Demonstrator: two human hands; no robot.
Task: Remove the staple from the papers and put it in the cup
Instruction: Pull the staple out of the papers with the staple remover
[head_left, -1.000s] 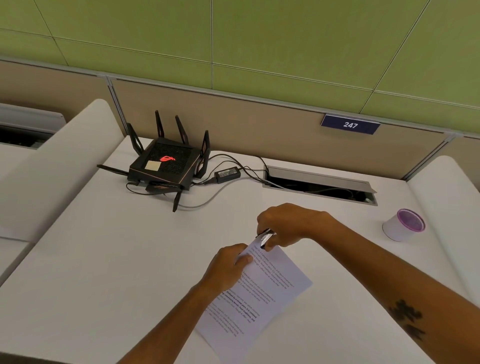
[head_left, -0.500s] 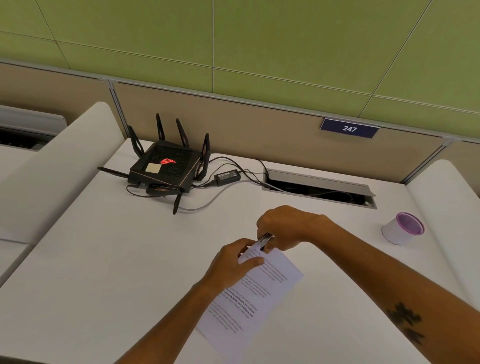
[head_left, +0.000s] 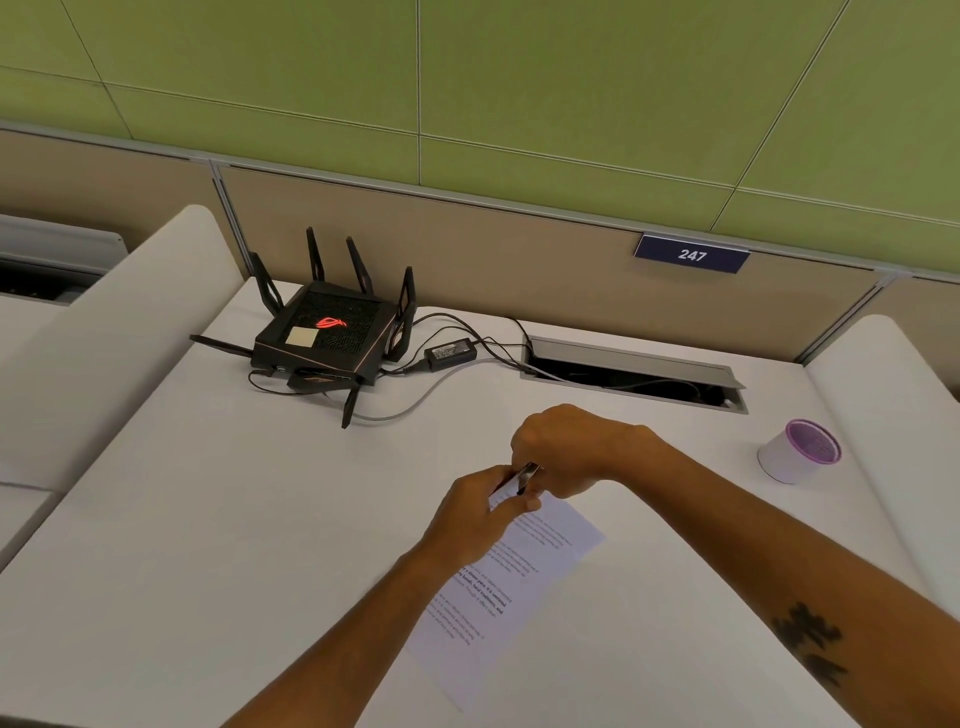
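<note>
My right hand (head_left: 558, 452) reaches in from the right, forearm stretched across the white desk (head_left: 208, 519), wrist bent so the knuckles face up and away from me and the fingers curl down and back toward me. Those fingers are closed round a small dark staple remover (head_left: 525, 477), of which only a glossy sliver shows under my hand. The tool sits at the far top corner of the papers (head_left: 511, 577). My left hand (head_left: 480, 512) comes up from below, forearm angled from the lower left, and pinches that same corner, thumb on top of the printed page and the other fingers tucked beneath it. The two hands touch or nearly touch over the corner. The sheets trail back toward me from the grip, lying slantwise, with the near end on the desk. The staple itself is too small and too covered by my fingers to make out. The cup (head_left: 797, 451), white with a purple rim, stands well apart on the right side of the desk, near the open cable hatch (head_left: 631, 371). A black router (head_left: 327, 338) with upright antennas sits at the far left.
</note>
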